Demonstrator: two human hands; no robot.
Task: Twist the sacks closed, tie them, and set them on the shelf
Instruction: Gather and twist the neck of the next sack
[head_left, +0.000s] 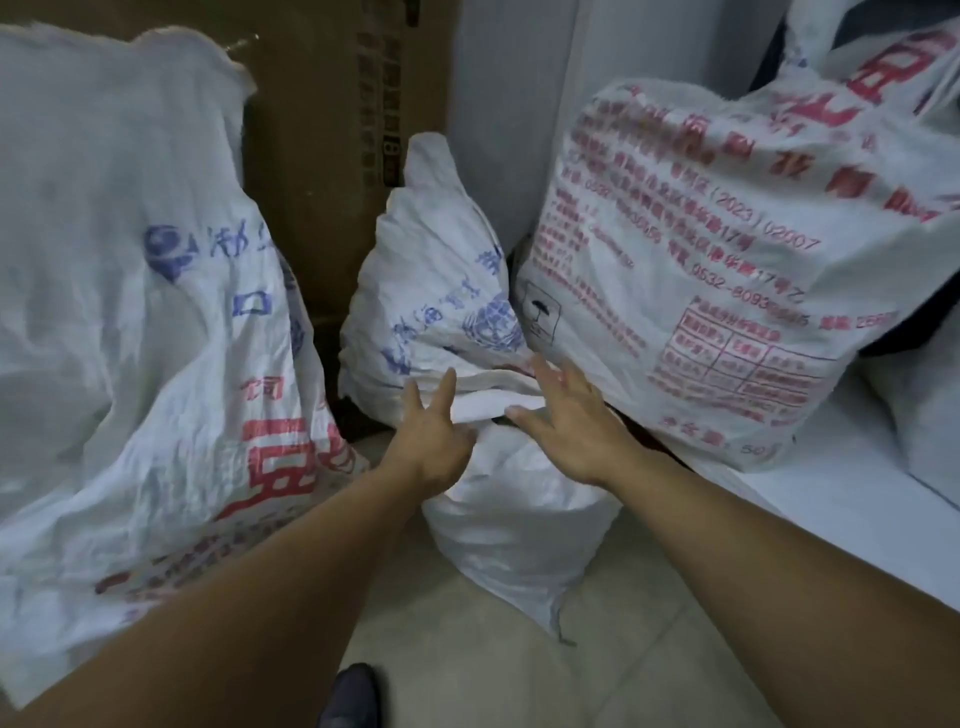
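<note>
My left hand (434, 434) and right hand (569, 426), fingers spread and gripping nothing, are apart at the open mouth of the small sack (514, 525), frame centre.

Sack at 9 o'clock (130, 322) white, blue and red print; sack at 2 o'clock (717, 249) white, red print

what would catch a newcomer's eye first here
The left hand and right hand reach, fingers spread, to the top of a small white sack on the floor at centre. Bigger sacks crowd it: a red-printed sack on the white ledge at right, a blue-and-red printed sack at left.
</note>
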